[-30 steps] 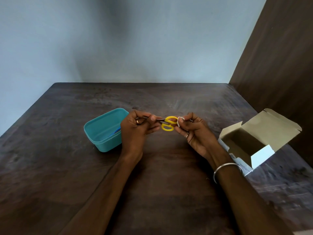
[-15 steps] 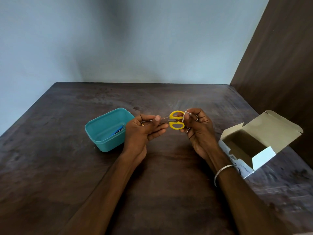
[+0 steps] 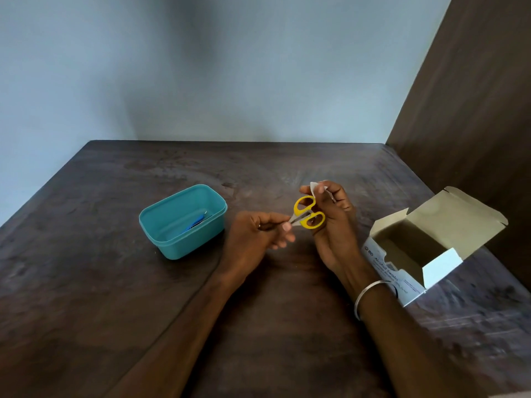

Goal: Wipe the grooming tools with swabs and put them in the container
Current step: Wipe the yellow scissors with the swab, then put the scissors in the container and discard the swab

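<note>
Scissors [image 3: 307, 215] with yellow loop handles are held in the air above the middle of the dark wooden table [image 3: 115, 282], between the person's two hands. The left hand [image 3: 255, 237] pinches the metal blade end between thumb and curled fingers, so the blades are mostly hidden and the handles point up and to the right. The right hand [image 3: 330, 222] is just right of the handles, with its fingers curled; its thumb and fingertips pinch a small white swab [image 3: 314, 187] at the top, just above the upper yellow loop. Whether the swab touches the handle cannot be told. A silver bangle [image 3: 366, 297] sits on the right wrist.

Left of the hands, well apart from the scissors, a teal plastic container [image 3: 184, 242] stands open on the table, with a blue-handled tool [image 3: 195, 224] lying inside it. To the right, near the table's right edge, an open cardboard box [image 3: 431, 248] rests with its flaps up; its side carries the printed words "Alcohol Swabs". Behind the table is a pale blue wall [image 3: 230, 67], and a dark brown panel [image 3: 474, 124] rises on the right.
</note>
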